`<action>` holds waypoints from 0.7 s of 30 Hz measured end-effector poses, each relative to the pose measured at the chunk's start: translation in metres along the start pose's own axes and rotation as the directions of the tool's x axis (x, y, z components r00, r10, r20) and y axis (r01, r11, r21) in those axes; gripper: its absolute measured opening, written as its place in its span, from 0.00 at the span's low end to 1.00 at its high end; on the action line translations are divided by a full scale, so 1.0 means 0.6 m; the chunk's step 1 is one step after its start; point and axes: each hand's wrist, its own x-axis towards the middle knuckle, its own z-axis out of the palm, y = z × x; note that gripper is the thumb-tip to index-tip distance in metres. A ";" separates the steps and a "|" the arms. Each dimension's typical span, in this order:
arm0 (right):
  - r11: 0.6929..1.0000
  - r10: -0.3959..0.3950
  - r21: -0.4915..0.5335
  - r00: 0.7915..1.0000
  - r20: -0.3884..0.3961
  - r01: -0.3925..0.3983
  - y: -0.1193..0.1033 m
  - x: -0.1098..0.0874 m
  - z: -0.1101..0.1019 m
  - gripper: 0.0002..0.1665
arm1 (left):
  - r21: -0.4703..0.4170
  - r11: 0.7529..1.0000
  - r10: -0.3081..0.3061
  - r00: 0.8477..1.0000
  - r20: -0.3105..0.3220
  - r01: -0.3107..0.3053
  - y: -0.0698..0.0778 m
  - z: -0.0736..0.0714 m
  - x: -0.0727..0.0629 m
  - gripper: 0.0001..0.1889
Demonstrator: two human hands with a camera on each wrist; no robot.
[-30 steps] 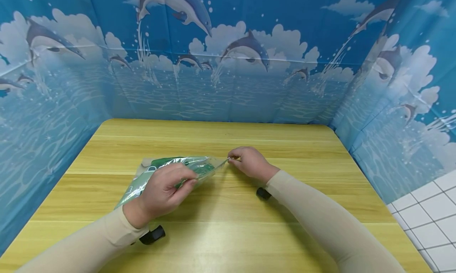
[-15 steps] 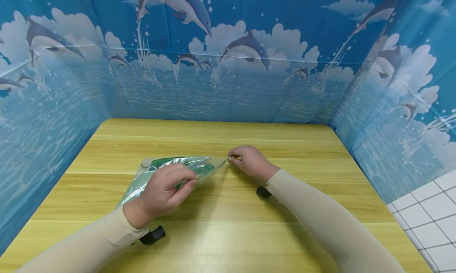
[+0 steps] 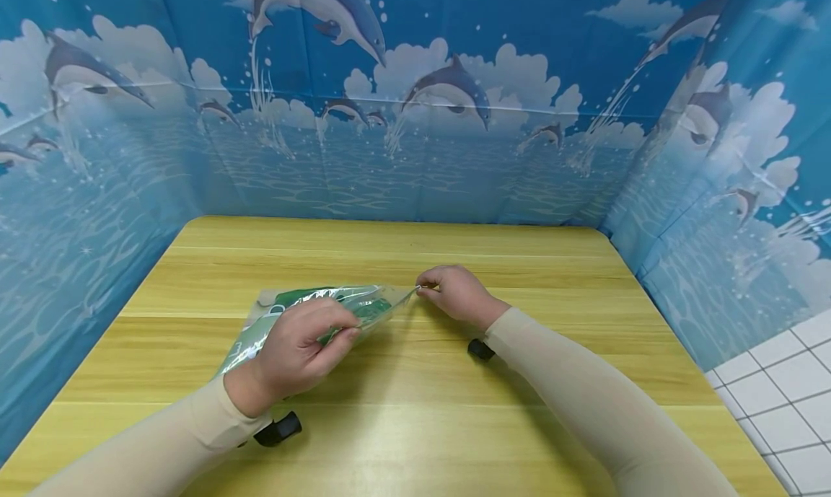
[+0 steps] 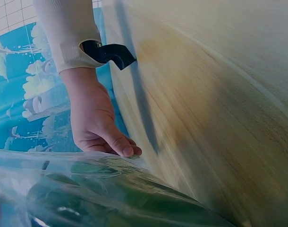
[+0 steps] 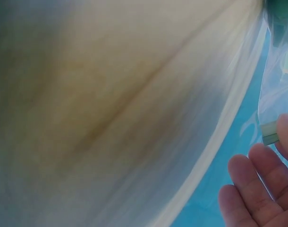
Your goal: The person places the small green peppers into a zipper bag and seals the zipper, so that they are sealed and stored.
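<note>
A clear plastic bag (image 3: 373,306) with green contents lies on the table, its right end lifted between the two hands. The left hand (image 3: 305,345) pinches the bag's near edge between thumb and fingers and covers part of it. At the bag's far right corner, the right hand (image 3: 457,293) pinches a small pale end piece. The right wrist view shows this piece as a greenish tab (image 5: 270,133) between thumb and index finger, the other fingers apart from it. In the left wrist view the bag's glossy film (image 4: 111,189) fills the foreground, with the right hand (image 4: 99,118) beyond. What the green contents are is unclear.
The wooden table (image 3: 493,425) ends at a blue dolphin-print curtain (image 3: 415,172) behind and at both sides. White tiles (image 3: 792,381) show at the right. A black mount (image 3: 278,429) hangs under the left wrist, another black mount (image 3: 480,350) under the right.
</note>
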 end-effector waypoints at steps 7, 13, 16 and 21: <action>1.000 0.013 0.007 1.000 0.011 -0.013 0.001 -0.001 -0.001 0.14 | 0.001 1.000 0.007 1.000 -0.007 -0.007 0.002 -0.001 0.001 0.15; 0.999 0.032 0.035 0.999 0.026 -0.033 0.001 -0.002 -0.005 0.14 | 0.003 1.000 0.007 1.000 -0.019 -0.007 0.002 -0.001 0.002 0.15; 0.998 0.042 0.044 0.999 0.033 -0.044 0.001 -0.002 -0.007 0.13 | 0.000 1.000 0.008 1.000 -0.024 -0.008 0.002 -0.001 0.003 0.15; 0.998 0.048 0.041 0.998 0.045 -0.050 0.000 -0.001 -0.009 0.13 | 0.000 1.000 0.006 1.000 -0.027 -0.006 0.002 -0.001 0.004 0.15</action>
